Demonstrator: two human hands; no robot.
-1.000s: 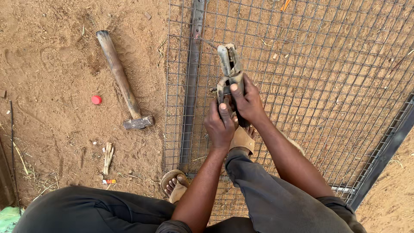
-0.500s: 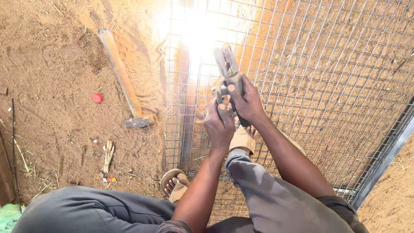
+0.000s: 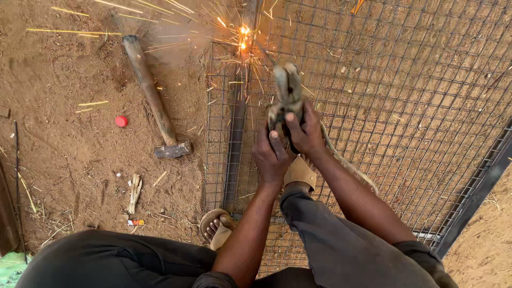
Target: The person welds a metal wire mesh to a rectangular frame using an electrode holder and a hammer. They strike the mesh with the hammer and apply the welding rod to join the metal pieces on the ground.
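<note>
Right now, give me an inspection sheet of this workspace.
Surface: bare sandy ground.
Job's things: wire mesh panel flat on the ground; welding holder throwing sparks at a metal bar.
Clutter: hammer, red cap, scraps.
Grips: left hand and right hand both closed on the holder.
Cables: one lead trailing from the holder.
Surroundings: dark frame at right; sandalled feet.
</note>
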